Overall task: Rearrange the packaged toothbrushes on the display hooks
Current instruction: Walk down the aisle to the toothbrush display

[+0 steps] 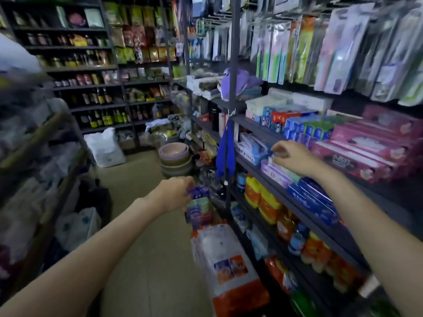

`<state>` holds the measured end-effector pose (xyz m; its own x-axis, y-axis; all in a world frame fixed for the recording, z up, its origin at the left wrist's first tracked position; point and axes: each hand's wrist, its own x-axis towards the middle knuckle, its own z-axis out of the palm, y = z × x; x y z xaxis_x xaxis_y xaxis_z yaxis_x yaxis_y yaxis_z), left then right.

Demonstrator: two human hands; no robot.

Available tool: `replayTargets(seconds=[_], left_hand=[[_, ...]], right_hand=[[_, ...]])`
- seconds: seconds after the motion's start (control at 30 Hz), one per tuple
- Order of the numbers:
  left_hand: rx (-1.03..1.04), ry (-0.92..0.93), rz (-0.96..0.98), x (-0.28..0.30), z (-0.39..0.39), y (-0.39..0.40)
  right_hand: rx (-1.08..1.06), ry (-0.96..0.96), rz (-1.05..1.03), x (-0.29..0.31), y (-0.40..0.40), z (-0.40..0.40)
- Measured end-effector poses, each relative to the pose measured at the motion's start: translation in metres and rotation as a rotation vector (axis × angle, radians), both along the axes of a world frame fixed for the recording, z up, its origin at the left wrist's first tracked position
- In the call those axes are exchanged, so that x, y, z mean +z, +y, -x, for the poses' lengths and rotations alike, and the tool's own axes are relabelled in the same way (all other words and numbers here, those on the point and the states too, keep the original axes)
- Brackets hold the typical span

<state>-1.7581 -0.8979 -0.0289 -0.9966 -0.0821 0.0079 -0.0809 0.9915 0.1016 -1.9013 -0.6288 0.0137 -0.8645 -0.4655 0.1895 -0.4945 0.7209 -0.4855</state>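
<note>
The packaged toothbrushes point(304, 51) hang on display hooks point(263, 21) at the upper right, above the shelf point(256, 161), and neither hand touches them yet. The left hand point(176, 193) grips a stack of small purple boxes point(198, 204) low in the aisle; the right hand point(290, 156) pinches a small box on the shelf edge, though blur hides exactly how. To do this step well, I judge both hands should set these boxes down, then reach up and slide packs along the hooks squarely, without tearing holes
</note>
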Motion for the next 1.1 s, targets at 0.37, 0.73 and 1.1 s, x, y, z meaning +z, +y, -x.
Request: replayTargets(seconds=[0.37, 0.73, 1.1], left_hand=[[-0.14, 0.224, -0.105, 0.044, 0.264, -0.199], [-0.526, 0.152, -0.65, 0.069, 0.544, -0.216], [-0.767, 0.089, -0.755, 0.097, 0.669, -0.149]], right_hand=[[-0.143, 0.072, 0.085, 0.033, -0.194, 0.229], [-0.687, 0.054, 0.191, 0.054, -0.196, 0.359], [-1.157, 0.29, 0.649, 0.101, -0.167, 0.496]])
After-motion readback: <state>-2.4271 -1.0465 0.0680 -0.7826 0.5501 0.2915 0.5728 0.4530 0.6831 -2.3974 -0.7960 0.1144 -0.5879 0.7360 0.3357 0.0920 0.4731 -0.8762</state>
